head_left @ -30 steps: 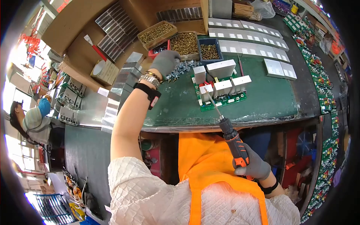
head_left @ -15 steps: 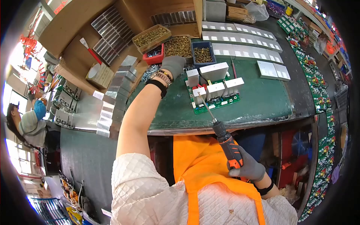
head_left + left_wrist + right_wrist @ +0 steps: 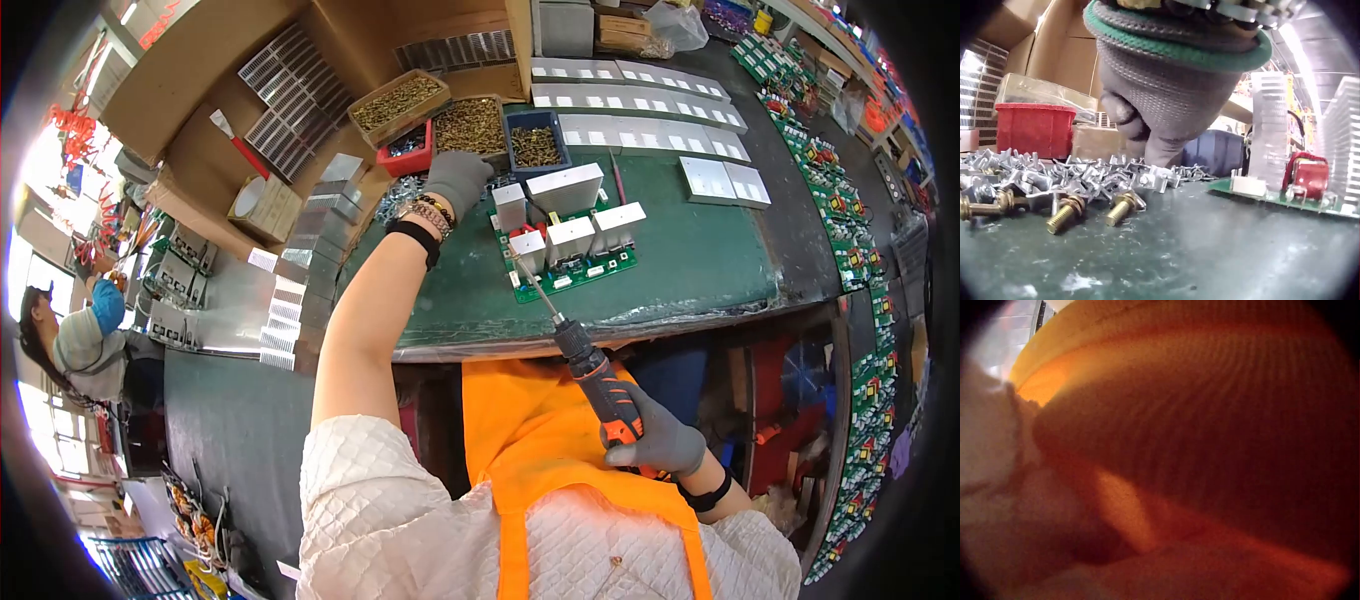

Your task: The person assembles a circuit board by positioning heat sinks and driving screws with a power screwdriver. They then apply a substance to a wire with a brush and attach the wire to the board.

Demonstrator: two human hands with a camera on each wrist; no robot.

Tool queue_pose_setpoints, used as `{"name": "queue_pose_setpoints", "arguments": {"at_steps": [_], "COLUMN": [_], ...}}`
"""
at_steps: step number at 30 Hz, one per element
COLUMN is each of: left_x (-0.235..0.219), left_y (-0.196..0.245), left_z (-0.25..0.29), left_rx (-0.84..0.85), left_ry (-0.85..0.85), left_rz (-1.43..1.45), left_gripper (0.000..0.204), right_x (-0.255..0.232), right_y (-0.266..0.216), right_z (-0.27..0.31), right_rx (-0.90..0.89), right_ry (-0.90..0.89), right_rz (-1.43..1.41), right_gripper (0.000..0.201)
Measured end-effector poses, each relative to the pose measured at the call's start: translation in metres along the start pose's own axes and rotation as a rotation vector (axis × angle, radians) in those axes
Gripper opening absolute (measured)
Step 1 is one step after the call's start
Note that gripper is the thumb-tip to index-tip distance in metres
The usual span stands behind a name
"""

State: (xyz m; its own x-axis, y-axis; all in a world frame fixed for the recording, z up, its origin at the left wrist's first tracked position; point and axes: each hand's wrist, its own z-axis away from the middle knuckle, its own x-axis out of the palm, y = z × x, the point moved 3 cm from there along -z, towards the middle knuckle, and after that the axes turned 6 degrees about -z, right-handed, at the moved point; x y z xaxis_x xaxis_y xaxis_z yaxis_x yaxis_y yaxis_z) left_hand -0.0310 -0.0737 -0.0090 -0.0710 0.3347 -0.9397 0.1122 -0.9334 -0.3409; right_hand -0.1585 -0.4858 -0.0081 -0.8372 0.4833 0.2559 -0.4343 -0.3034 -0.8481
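My gloved left hand point(image 3: 460, 180) reaches to the loose metal clips point(image 3: 1085, 175) on the green bench, left of a circuit board. In the left wrist view its fingers point(image 3: 1163, 147) point down at the far side of the pile; I cannot tell whether they pinch a clip. My gloved right hand point(image 3: 655, 435) grips a black-and-orange power screwdriver point(image 3: 600, 385) over my lap. The screwdriver's long bit point(image 3: 538, 287) overlaps the front-left heatsink point(image 3: 527, 252) of the green circuit board point(image 3: 580, 283). Orange apron cloth point(image 3: 1197, 425) fills most of the right wrist view.
Behind the clips stand a red bin point(image 3: 408, 160), a box of brass screws point(image 3: 470, 125) and a blue bin point(image 3: 538, 140). Several brass screws point(image 3: 1065, 215) lie at the pile's near edge. Rows of silver heatsinks point(image 3: 640, 95) line the back right; a large cardboard box point(image 3: 190, 120) stands back left.
My left hand has moved right over the clip pile, closer to the circuit board. My right hand keeps its grip on the power screwdriver, and the head view has shifted slightly.
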Motion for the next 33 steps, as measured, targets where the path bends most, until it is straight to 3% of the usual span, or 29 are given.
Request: {"name": "queue_pose_setpoints", "arguments": {"at_steps": [6,8,9,10,12,13,15,18,20,22,24,33], "left_x": [0.004,-0.003,-0.022,-0.029,-0.038,-0.049,-0.070,-0.075,-0.074,-0.065,-0.062,-0.072], "left_y": [-0.008,-0.021,-0.023,-0.025,-0.023,-0.020,-0.009,0.006,0.012,0.013,0.014,0.022], "left_z": [-0.004,0.008,0.021,0.029,0.046,0.058,0.086,0.107,0.115,0.117,0.120,0.123], "left_rx": [-0.038,-0.138,-0.114,-0.105,0.104,0.096,0.167,0.194,0.176,0.269,0.289,0.270], "left_ry": [-0.002,0.252,0.264,0.251,0.279,0.264,0.011,-0.158,-0.174,-0.227,-0.233,-0.194], "left_rz": [0.070,0.503,0.738,0.738,1.827,1.825,2.040,2.109,2.099,2.039,2.036,2.016], "left_gripper": [0.019,0.015,0.018,0.018,0.024,0.024,0.033,0.037,0.040,0.040,0.039,0.038], "right_x": [-0.003,-0.006,-0.006,-0.005,-0.005,-0.004,-0.002,0.001,0.004,0.005,0.003,0.007], "right_y": [-0.001,-0.001,-0.003,-0.005,-0.009,-0.012,-0.019,-0.021,-0.026,-0.027,-0.025,-0.022], "right_z": [0.007,0.008,0.008,0.007,0.006,0.004,0.000,-0.003,-0.002,0.000,0.000,0.005], "right_rx": [0.028,0.017,0.012,0.007,0.006,-0.003,-0.043,-0.094,-0.075,-0.007,-0.075,-0.022], "right_ry": [0.026,0.032,0.035,0.038,0.024,0.004,-0.028,-0.059,-0.050,-0.043,-0.036,-0.022], "right_rz": [0.000,0.008,-0.003,-0.017,-0.049,-0.065,-0.045,-0.006,0.050,0.003,0.100,0.002], "right_gripper": [0.090,0.091,0.092,0.092,0.093,0.093,0.094,0.095,0.094,0.093,0.093,0.092]}}
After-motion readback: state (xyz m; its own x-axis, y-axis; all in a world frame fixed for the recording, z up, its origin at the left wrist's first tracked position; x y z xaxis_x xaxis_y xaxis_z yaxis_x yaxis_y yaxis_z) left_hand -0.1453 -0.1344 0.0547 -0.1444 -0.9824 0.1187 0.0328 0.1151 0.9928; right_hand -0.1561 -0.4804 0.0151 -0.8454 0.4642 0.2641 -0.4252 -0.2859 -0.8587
